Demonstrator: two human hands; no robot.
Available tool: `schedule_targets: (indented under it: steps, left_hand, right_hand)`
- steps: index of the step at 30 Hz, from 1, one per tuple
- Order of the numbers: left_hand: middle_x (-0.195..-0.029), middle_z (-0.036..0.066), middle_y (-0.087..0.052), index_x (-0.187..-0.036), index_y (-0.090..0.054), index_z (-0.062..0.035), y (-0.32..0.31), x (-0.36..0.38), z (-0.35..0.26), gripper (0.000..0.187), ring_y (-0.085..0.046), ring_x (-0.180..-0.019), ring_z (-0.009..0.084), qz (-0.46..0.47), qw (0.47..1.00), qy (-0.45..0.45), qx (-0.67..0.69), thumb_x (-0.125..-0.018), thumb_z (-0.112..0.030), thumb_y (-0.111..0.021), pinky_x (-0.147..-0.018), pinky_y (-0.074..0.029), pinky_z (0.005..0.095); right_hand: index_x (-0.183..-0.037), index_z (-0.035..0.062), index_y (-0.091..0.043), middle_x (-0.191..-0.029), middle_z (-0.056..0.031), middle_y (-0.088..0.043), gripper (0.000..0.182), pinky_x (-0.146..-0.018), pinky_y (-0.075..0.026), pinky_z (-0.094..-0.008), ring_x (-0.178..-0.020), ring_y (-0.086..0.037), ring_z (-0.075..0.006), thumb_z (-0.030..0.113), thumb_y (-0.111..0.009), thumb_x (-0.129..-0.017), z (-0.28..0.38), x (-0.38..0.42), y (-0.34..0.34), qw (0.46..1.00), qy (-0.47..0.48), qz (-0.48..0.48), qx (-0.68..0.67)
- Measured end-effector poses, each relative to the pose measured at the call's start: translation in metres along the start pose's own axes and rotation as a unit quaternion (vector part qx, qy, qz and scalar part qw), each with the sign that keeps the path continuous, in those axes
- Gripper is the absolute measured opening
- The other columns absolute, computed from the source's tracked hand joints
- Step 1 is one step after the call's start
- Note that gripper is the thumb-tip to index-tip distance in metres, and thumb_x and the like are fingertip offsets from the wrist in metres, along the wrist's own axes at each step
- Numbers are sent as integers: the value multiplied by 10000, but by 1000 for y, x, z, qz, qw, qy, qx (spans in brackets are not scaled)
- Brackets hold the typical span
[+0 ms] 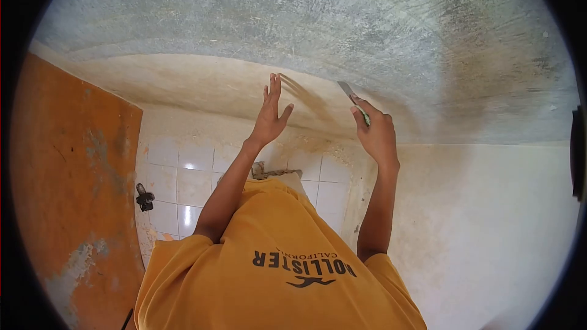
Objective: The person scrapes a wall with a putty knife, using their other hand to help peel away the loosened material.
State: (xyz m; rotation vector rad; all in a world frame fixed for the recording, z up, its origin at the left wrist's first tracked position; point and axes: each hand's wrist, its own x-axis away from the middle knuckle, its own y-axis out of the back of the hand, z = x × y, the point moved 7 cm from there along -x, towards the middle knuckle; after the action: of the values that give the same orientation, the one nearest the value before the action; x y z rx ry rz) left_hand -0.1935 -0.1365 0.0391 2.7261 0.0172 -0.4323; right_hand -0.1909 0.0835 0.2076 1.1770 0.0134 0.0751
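Observation:
My right hand [378,136] is closed round the green handle of a scraper [346,88]. The scraper's thin metal blade points up and left, its tip at the line where the grey, patchy part of the wall [257,12] meets the cream part [202,76]. To the left, my left hand [269,116] is raised with its fingers stretched out and the thumb apart, holding nothing. Its fingertips overlap the cream wall in this view, and a dark shadow falls on the wall just right of them.
An orange wall [73,165] with peeling paint stands on the left, a white wall [489,220] on the right. Below lies a white tiled floor [194,186] with brownish debris along its edge. A small black object [145,198] rests on the floor near the orange wall.

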Motion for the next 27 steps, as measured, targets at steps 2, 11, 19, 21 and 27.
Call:
schedule_targets:
  steps: [2, 11, 19, 21, 27]
  left_hand:
    - [-1696, 258, -56, -1647, -11, -57, -1, -2, 2, 871, -41, -1575, 393, -1, 1000, -5, -7, -1010, -122, -601, -1279, -71, 520]
    - [-1689, 275, -72, -1642, -20, -35, 4, -1, -1, 862, -28, -1577, 392, 4, 1000, 2, 4, -1015, -138, -602, -1277, -85, 519]
    - [-1692, 269, -61, -1644, -50, -42, 14, 0, -2, 843, -45, -1573, 401, -9, 1000, 13, -21, -1014, -136, -602, -1278, -96, 519]
    - [-1693, 267, -46, -1645, -55, -49, 22, 0, 0, 840, -48, -1571, 405, -22, 999, 18, -26, -1014, -137, -602, -1277, -100, 520]
    - [-1694, 265, -30, -1649, -54, -68, 31, 0, 4, 842, -67, -1565, 420, -34, 999, 16, -36, -1017, -152, -605, -1274, -116, 530]
  right_hand:
    - [-1269, 190, -719, -917, -225, -728, 310, -789, -552, -505, -855, -686, -423, 314, -630, -999, -8, -10, -18, 997, 68, -29, 0]
    - [-1297, 212, -706, -922, -223, -731, 331, -818, -553, -493, -901, -694, -403, 336, -628, -1000, 4, -10, -12, 999, -5, 44, 30]
    - [-1312, 220, -697, -967, -230, -730, 355, -837, -552, -497, -955, -692, -403, 376, -617, -1003, 4, -8, -9, 999, 25, 19, 16]
    - [-1310, 213, -697, -959, -233, -728, 353, -838, -550, -500, -958, -691, -406, 368, -613, -1004, -8, -22, -28, 998, 32, 36, 44]
    - [-1308, 227, -699, -915, -231, -725, 336, -823, -556, -503, -928, -696, -410, 338, -609, -1005, -2, -16, -40, 998, 25, 22, 51]
